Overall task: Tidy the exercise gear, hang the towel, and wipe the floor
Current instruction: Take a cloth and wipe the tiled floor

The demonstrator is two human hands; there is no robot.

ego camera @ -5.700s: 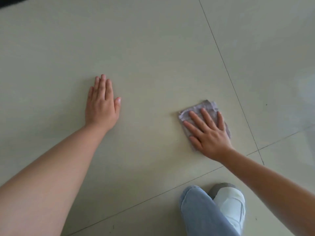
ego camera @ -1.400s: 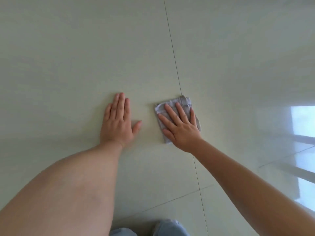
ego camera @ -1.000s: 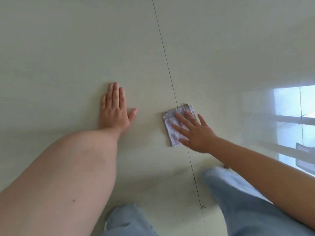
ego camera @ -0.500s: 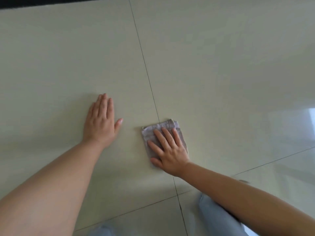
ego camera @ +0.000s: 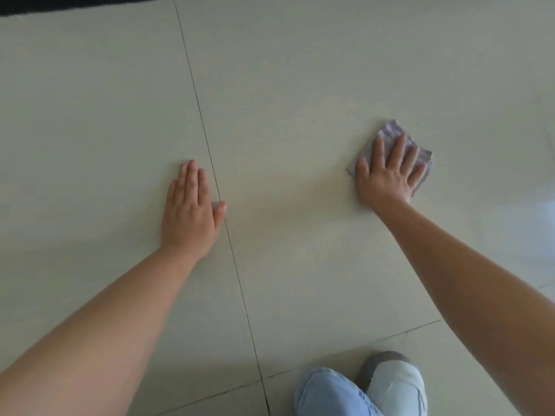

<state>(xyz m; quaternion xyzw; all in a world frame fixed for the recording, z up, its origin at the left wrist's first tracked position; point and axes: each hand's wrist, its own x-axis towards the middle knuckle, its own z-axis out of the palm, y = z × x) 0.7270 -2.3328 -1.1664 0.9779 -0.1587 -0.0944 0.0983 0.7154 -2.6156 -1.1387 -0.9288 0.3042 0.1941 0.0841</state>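
Observation:
A small folded grey-purple cloth [ego camera: 390, 134] lies on the pale tiled floor [ego camera: 285, 85] at the right. My right hand [ego camera: 387, 172] is pressed flat on top of it, fingers spread, covering most of it. My left hand [ego camera: 190, 211] rests palm down on the bare floor at the left of centre, beside a tile joint, holding nothing. The two hands are far apart.
A dark strip [ego camera: 75, 3], perhaps a mat's edge, runs along the top left. My knee in light blue trousers [ego camera: 327, 391] and a white and grey shoe [ego camera: 393, 379] are at the bottom right. Glare marks the floor at the far right.
My right hand has slid the cloth well to the right and away from my left hand. The left hand stays planted on the floor. The view has shifted.

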